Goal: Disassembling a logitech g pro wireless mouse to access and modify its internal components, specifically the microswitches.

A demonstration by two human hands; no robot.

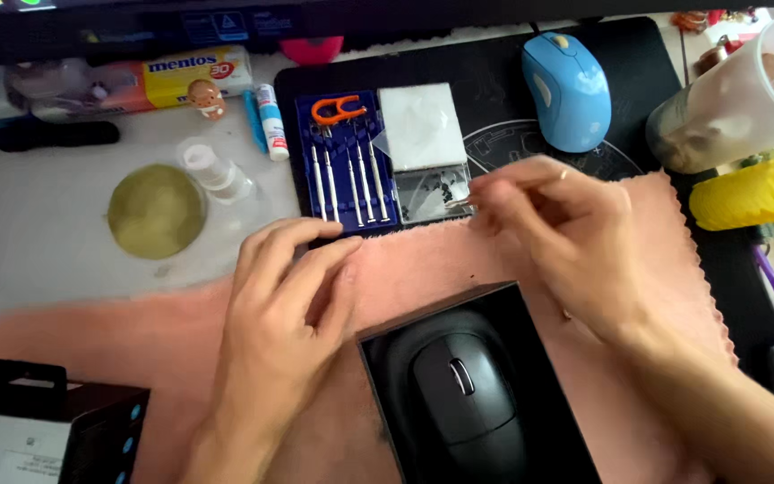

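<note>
Now your right hand (557, 229) pinches, fingers together, at the clear tray (436, 193) of the blue tool kit (342, 161); grip lightly. Your left hand (284, 300) rests loosely curled, empty, on the pink cloth (665, 233).

Blue screwdriver kit tray (344, 161) lies flat on dark mat, slim silver drivers in a row, orange tweezers on top. Clear lidded parts compartment (432, 184) on its right side holds tiny dark bits, probably screws.
</note>
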